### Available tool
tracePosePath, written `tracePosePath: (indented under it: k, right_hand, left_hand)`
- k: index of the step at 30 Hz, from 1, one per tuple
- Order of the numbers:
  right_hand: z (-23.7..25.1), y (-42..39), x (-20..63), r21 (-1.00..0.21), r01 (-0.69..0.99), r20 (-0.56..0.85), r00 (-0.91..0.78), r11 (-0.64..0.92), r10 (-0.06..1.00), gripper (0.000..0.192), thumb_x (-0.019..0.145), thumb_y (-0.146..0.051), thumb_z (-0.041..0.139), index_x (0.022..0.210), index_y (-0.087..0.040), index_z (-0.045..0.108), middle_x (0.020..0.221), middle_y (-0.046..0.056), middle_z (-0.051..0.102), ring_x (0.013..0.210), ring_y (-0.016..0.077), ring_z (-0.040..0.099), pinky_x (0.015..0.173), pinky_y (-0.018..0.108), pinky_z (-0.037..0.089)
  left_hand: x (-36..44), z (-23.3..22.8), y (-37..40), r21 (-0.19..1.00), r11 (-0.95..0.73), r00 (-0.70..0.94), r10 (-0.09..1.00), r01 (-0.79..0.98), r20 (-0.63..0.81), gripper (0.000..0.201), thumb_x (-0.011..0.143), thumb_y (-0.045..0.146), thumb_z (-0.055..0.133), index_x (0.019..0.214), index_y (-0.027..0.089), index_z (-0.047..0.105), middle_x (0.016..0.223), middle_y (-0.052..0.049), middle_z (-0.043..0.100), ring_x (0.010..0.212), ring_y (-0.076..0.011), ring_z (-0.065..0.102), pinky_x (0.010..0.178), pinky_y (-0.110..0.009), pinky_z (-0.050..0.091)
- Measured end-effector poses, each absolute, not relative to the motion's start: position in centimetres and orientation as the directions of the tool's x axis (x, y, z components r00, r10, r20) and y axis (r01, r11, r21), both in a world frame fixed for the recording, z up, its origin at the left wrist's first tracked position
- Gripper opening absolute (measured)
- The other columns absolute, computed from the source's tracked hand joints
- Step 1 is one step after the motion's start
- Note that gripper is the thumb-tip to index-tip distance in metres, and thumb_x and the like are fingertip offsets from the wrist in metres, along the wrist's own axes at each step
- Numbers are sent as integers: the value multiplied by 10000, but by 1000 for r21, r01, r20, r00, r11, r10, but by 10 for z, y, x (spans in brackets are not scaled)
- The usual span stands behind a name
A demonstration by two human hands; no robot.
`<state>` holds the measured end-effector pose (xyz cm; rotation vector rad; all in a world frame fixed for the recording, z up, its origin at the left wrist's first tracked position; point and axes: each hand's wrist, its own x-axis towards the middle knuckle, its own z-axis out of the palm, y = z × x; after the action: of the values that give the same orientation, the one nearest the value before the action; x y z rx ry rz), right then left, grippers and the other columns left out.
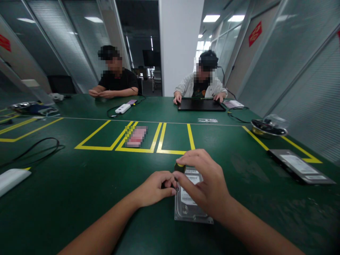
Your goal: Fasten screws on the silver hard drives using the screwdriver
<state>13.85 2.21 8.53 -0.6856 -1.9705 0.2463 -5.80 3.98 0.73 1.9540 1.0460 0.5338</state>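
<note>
R hand [208, 177] is pinching a blk/yel. tool handle [180, 167], covering part of the hard drive [186, 210] lying flat on the green tabletop [87, 180]; tool tip's hiding. L hand [156, 187] is curling at drive's L edge, can't tell if holding. Yel. tape [95, 148] is running beyond. Far R, metal bowl [265, 134] is holding dark items, clear plastic [277, 121].

An office is shown, its table used for bench work. The room is enclosed at left and right by framed glass partitions [294, 49] with pale slatted blinds [54, 32]. Through a dark, tall doorway [138, 21] at the far side, a black flat screen [151, 57] is seen. A broad green tabletop [87, 177] is marked with yellow tape lines [95, 148], and a silver rectangular hard drive [184, 214] is laid near.
</note>
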Motion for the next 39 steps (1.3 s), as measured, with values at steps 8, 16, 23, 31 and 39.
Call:
tracePosePath:
  k: [8,16,23,31,39]
  right_hand:
    - [84,22,139,-445,345,755,-351,826,553,254,814,-154,660,1066,-141,632,1018,94,657,954,199,597,819,376,502]
    - [84,23,139,-449,322,758,-355,833,546,310,811,-92,598,1115,-153,608,1056,75,672,967,184,602,855,375,496]
    - [84,24,138,-443,349,751,-359,826,555,238,828,-119,624,1063,-158,629,979,68,663,922,183,599,804,366,495]
    - [82,24,139,-443,360,746,-361,821,560,255,829,-160,657,1082,-165,632,1001,76,644,925,193,598,789,371,502]
    - [82,24,138,-443,356,746,-363,823,558,295,823,-166,670,1115,-162,625,1050,89,637,972,198,591,824,373,503]
  left_hand:
    - [-57,6,39,825,-301,553,833,478,-16,115,825,260,660,870,154,654,774,17,578,736,-143,517,673,-243,396]
    - [-58,4,39,837,-319,564,826,445,15,92,823,239,654,869,158,651,788,24,581,724,-135,510,669,-242,384]
    - [-58,6,39,837,-307,557,830,453,3,98,820,242,661,873,160,653,751,33,557,695,-126,493,645,-235,369]
    - [-57,7,39,844,-286,554,833,453,-15,108,825,249,665,867,152,646,792,18,595,733,-140,526,657,-242,386]
    - [-58,6,39,834,-300,553,833,463,-7,75,813,222,666,840,154,653,794,19,582,738,-138,516,660,-242,377]
